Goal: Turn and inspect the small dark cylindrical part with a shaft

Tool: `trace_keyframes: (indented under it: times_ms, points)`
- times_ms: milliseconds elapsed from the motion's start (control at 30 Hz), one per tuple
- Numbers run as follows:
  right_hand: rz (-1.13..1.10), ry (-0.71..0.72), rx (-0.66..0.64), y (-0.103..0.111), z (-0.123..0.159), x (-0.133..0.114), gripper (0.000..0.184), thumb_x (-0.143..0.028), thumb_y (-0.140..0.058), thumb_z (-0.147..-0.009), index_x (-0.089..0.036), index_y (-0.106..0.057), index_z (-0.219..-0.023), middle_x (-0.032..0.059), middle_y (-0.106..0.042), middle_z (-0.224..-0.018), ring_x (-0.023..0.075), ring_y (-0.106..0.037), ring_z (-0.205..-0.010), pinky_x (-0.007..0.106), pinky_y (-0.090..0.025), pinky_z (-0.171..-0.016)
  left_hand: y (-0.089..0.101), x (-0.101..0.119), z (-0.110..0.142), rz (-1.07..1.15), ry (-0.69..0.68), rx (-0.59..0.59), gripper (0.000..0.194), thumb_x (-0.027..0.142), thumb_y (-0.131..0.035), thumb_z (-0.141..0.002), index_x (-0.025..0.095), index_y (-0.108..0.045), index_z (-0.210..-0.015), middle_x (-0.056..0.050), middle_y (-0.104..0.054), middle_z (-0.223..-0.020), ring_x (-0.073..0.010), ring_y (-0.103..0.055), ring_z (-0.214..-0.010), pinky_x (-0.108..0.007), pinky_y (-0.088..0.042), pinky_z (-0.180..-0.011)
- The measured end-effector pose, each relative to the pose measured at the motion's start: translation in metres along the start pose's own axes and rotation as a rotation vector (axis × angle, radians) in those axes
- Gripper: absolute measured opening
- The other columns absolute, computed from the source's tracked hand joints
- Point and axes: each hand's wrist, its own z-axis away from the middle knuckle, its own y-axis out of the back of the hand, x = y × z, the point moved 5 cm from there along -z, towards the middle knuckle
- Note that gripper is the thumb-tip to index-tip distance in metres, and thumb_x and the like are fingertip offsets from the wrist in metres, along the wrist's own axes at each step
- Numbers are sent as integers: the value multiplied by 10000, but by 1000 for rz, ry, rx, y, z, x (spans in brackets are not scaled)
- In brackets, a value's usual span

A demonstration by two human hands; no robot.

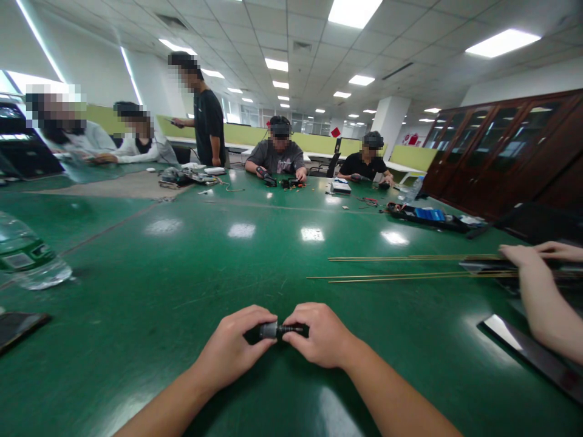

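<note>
My left hand (pixel 243 340) is closed around a short dark cylinder with a grey band (pixel 269 330), held level just above the green table. From its right end runs a thin, ridged dark shaft (pixel 291 329). The fingers and thumb of my right hand (pixel 321 335) pinch the far end of that shaft, partly covering it. Both hands are close together, with a small gap between the fingertips. The exact kind of the dark piece is too small to make out.
Long thin brass-coloured rods (pixel 392 278) lie to the right, near another person's hands (pixel 523 258). A dark flat panel (pixel 528 352) is at the right edge. A water bottle (pixel 31 258) and a phone-like slab (pixel 20 328) are at left. Several people sit across the green table (pixel 204 243).
</note>
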Motion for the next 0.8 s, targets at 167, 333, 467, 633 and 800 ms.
trace_keyframes:
  times_ms: [167, 333, 467, 633, 800]
  points:
    - [8, 4, -3, 0, 0, 0, 146, -298, -694, -863, -207, -730, -971, 37, -695, -853, 182, -630, -792, 286, -451, -742, 0, 1, 1, -4, -1, 6, 224, 221, -684, -863, 252, -678, -1085, -48, -693, -1040, -188, -659, -954, -307, -543, -856]
    - [4, 1, -6, 1, 0, 1, 144, -303, -689, -867, -208, -729, -967, 34, -694, -853, 182, -629, -796, 284, -449, -743, 1, 0, 1, -17, 1, 9, 235, 210, -690, -857, 253, -679, -1087, -42, -694, -1047, -184, -659, -965, -301, -544, -863]
    - [10, 0, -4, 1, 0, 2, 146, -301, -686, -870, -208, -730, -973, 31, -690, -846, 179, -627, -797, 283, -447, -745, -1, -2, 1, -32, 6, 11, 245, 213, -686, -865, 261, -679, -1106, -41, -693, -1073, -183, -656, -985, -306, -540, -889]
    - [19, 4, -7, 0, 1, 2, 141, -298, -687, -870, -204, -730, -965, 29, -689, -842, 174, -626, -788, 277, -442, -737, -1, -4, 2, -52, 3, 21, 272, 211, -705, -852, 272, -679, -1115, -27, -697, -1075, -178, -658, -993, -302, -536, -908]
    - [21, 3, -8, 1, 1, 1, 132, -290, -686, -870, -206, -729, -962, 25, -689, -840, 174, -627, -793, 275, -441, -743, -1, -3, 2, -57, -19, 30, 268, 211, -695, -862, 280, -675, -1120, -17, -696, -1081, -167, -659, -998, -288, -537, -909]
